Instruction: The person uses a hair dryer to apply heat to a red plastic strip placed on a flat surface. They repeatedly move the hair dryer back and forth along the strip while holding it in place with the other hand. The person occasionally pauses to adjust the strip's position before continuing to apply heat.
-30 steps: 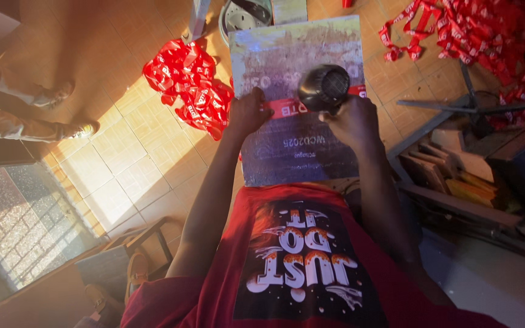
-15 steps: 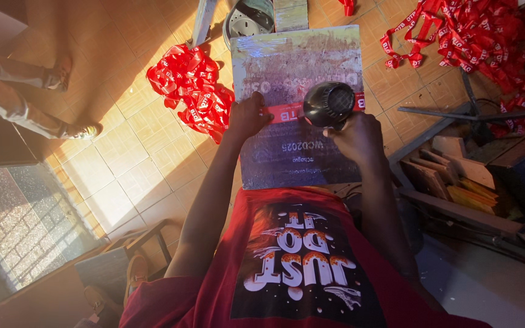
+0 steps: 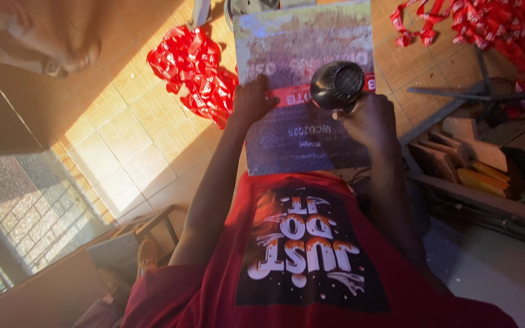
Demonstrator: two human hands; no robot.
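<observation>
Head view: I take the worn printing board [image 3: 302, 54] as my landmark.
Room: sunlit tile floor [image 3: 110, 158] lies open left of the board; wooden scraps [image 3: 457, 164] crowd its right edge.
Left hand [image 3: 251, 100]: fingers curled, pressing the red printed strip [image 3: 296, 96] onto the board.
Right hand [image 3: 369, 118]: wrapped around the black heat blower [image 3: 337, 84], over the strip.
Ribbons: red heap [image 3: 195, 76] just left of the board.

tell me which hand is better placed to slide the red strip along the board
Left, probably. The left hand already presses on the red strip on the board, while the right hand is busy gripping the black heat tool.
</observation>
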